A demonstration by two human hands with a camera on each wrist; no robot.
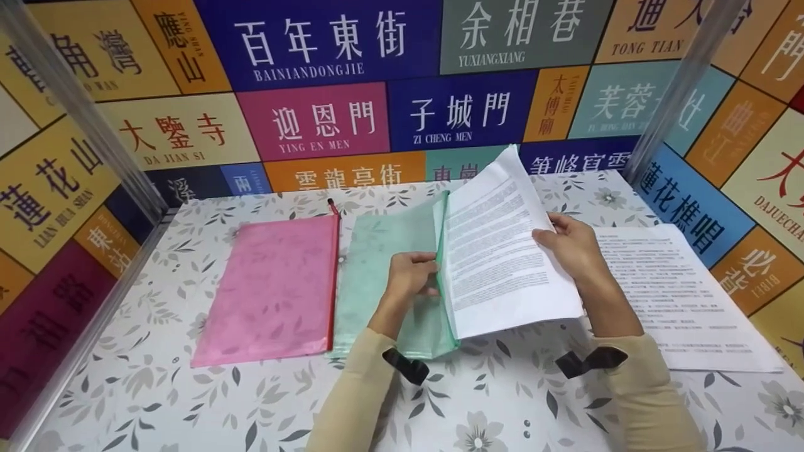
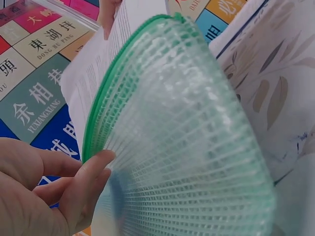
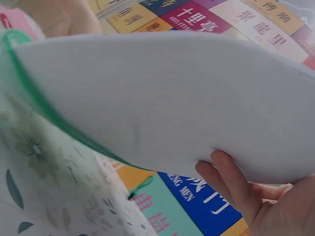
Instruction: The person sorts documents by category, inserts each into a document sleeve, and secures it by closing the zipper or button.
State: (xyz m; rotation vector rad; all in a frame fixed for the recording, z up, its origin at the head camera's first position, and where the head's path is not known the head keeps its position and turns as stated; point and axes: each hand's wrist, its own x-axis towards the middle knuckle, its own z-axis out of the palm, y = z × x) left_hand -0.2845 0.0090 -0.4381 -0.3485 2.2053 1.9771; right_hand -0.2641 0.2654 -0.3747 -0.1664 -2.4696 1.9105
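Note:
A green mesh zip pouch (image 1: 383, 282) lies on the table with its zip side lifted and parted. My left hand (image 1: 408, 276) pinches the pouch's zip edge, thumb and fingers on either side of it in the left wrist view. A sheaf of printed paper (image 1: 502, 251) stands tilted, its left edge inside the pouch mouth. At the paper's right edge my right hand (image 1: 571, 245) grips it, thumb on the printed face and fingers behind. The blank back of the sheaf (image 3: 147, 98) fills much of the right wrist view.
Left of the green pouch lies a pink zip pouch (image 1: 270, 289) with a red zip. More printed sheets (image 1: 678, 301) lie on the right, partly behind my right forearm. The floral-covered table (image 1: 477, 402) is bounded by panels of coloured signs (image 1: 314, 125) at the back and sides.

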